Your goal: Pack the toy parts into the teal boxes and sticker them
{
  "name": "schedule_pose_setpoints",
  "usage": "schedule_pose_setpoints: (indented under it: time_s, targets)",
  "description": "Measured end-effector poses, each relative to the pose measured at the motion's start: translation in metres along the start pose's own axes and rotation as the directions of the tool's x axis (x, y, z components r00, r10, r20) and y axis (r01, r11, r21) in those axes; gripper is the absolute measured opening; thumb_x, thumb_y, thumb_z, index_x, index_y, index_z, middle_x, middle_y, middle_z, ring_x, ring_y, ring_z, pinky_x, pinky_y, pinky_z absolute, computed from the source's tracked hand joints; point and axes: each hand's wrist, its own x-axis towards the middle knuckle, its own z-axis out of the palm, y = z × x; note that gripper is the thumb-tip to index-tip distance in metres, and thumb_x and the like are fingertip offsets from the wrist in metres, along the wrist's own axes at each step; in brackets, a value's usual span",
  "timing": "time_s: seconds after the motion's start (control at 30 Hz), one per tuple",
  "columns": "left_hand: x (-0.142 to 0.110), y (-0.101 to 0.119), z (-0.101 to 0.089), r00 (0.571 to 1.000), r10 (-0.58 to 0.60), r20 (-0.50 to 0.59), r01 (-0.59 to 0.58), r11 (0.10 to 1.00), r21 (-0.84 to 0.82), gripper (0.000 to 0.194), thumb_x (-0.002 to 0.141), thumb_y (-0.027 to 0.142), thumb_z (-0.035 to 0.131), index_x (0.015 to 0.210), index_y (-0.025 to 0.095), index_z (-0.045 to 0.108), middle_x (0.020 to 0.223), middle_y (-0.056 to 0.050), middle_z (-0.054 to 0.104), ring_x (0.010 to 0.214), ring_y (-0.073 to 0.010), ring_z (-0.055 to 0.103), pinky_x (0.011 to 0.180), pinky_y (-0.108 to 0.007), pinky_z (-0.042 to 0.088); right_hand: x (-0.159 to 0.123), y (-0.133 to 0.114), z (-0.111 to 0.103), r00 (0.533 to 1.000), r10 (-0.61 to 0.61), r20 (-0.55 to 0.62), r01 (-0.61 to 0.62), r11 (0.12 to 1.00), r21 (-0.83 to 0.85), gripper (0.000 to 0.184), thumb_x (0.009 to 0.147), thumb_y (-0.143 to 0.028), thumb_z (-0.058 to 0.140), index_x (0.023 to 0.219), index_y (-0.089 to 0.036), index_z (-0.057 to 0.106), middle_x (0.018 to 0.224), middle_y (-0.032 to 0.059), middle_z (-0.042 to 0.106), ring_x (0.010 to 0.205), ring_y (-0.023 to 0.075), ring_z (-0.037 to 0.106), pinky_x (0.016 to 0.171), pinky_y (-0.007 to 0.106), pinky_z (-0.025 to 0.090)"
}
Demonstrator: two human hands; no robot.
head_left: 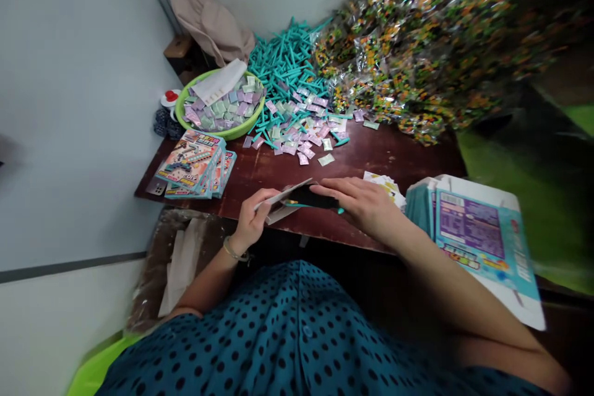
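My left hand (252,218) is closed around a small cardboard box (281,215) at the table's front edge, its open end facing right. From the other side, my right hand (364,203) grips a flat black piece (315,198) whose left end lies at the mouth of the box. A teal tip (341,211) shows below the right fingers, and a bit of teal and yellow is visible by the opening. How deep the black piece sits in the box is hidden.
On the dark red table (260,176) are stacked printed boxes (190,161), a green basin (239,131) of small sachets, heaped teal sticks (288,55), loose sachets (304,136), bagged colourful pieces (394,55) and white-yellow papers (385,185). Flattened cartons (482,229) lie at right.
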Motion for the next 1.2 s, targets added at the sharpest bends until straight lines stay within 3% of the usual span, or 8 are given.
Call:
schedule_pose_setpoints:
  time_s: [0.27,0.43,0.63,0.67,0.73,0.8,0.93,1.2]
  targets:
    - [0.009,0.007,0.022,1.0,0.025,0.014,-0.025,0.999,-0.023,0.05,0.101,0.06,0.044,0.106,0.02,0.074,0.102,-0.008,0.072,0.096,-0.0235,0.066,0.089,-0.034,0.052,0.038,-0.054,0.027,0.96,-0.014,0.28,0.093,0.958,-0.271,0.027,0.095,-0.008,0.049,0.112,-0.016,0.069,0.101,0.0159,0.073,0.092,0.0296,0.065,0.078,0.042,0.05]
    - [0.014,-0.01,0.022,0.954,-0.186,-0.235,0.152,0.976,-0.153,0.052,0.095,0.068,0.052,0.09,0.02,0.072,0.071,-0.001,0.063,0.069,-0.017,0.06,0.065,-0.028,0.052,0.064,-0.049,0.02,0.997,0.019,0.076,-0.009,0.992,-0.128,0.041,0.096,-0.009,0.048,0.132,-0.026,0.06,0.137,0.0075,0.064,0.131,0.0311,0.053,0.116,0.057,0.038]
    - [0.019,-0.015,0.016,0.903,-0.309,-0.298,0.238,0.938,-0.251,0.053,0.089,0.07,0.061,0.086,0.018,0.072,0.066,0.0,0.063,0.062,-0.0152,0.058,0.059,-0.026,0.05,0.057,-0.025,-0.004,0.993,0.115,-0.013,-0.109,0.966,0.233,0.033,0.099,-0.023,0.056,0.13,-0.025,0.064,0.138,0.0094,0.063,0.131,0.0308,0.056,0.111,0.053,0.045]
    - [0.023,-0.014,0.014,0.906,-0.29,-0.307,0.219,0.944,-0.246,0.054,0.09,0.071,0.059,0.087,0.019,0.073,0.068,0.0,0.065,0.063,-0.0157,0.059,0.06,-0.026,0.05,0.053,-0.023,0.002,0.966,0.227,-0.126,-0.179,0.934,0.309,0.035,0.099,-0.028,0.057,0.133,-0.028,0.063,0.141,0.0082,0.061,0.135,0.0305,0.053,0.114,0.054,0.043]
    - [0.032,-0.013,0.01,0.936,-0.196,-0.292,0.138,0.968,-0.208,0.057,0.093,0.071,0.054,0.089,0.018,0.075,0.076,-0.004,0.071,0.069,-0.018,0.063,0.063,-0.028,0.052,0.043,-0.018,0.026,0.803,0.496,-0.33,-0.306,0.819,0.485,0.042,0.1,-0.037,0.056,0.141,-0.029,0.058,0.147,0.0085,0.056,0.142,0.0304,0.047,0.118,0.053,0.039]
    - [0.041,-0.018,0.009,0.976,-0.072,-0.204,0.042,0.989,-0.145,0.059,0.093,0.071,0.052,0.092,0.017,0.076,0.089,-0.008,0.074,0.079,-0.0213,0.067,0.072,-0.03,0.054,0.035,-0.015,0.058,0.67,0.673,-0.314,-0.333,0.65,0.683,0.046,0.1,-0.041,0.053,0.143,-0.026,0.056,0.146,0.0094,0.057,0.142,0.0301,0.047,0.118,0.05,0.04]
    - [0.043,-0.038,0.018,0.993,-0.034,-0.116,0.018,0.99,-0.139,0.067,0.091,0.073,0.053,0.127,0.018,0.068,0.107,-0.012,0.073,0.096,-0.0256,0.07,0.086,-0.035,0.054,0.029,-0.015,0.101,0.643,0.766,-0.01,-0.358,0.312,0.88,0.04,0.094,-0.041,0.058,0.127,-0.021,0.067,0.123,0.008,0.071,0.113,0.0268,0.066,0.104,0.042,0.05]
    - [0.037,-0.031,0.036,0.973,-0.102,-0.208,0.046,0.965,-0.258,0.047,0.1,0.051,0.055,0.136,0.021,0.06,0.125,-0.012,0.069,0.113,-0.0243,0.066,0.1,-0.036,0.05,0.047,-0.007,0.092,0.546,0.837,0.041,-0.35,0.183,0.919,0.03,0.079,-0.039,0.068,0.099,-0.018,0.073,0.091,0.0036,0.074,0.088,0.0228,0.066,0.086,0.035,0.052]
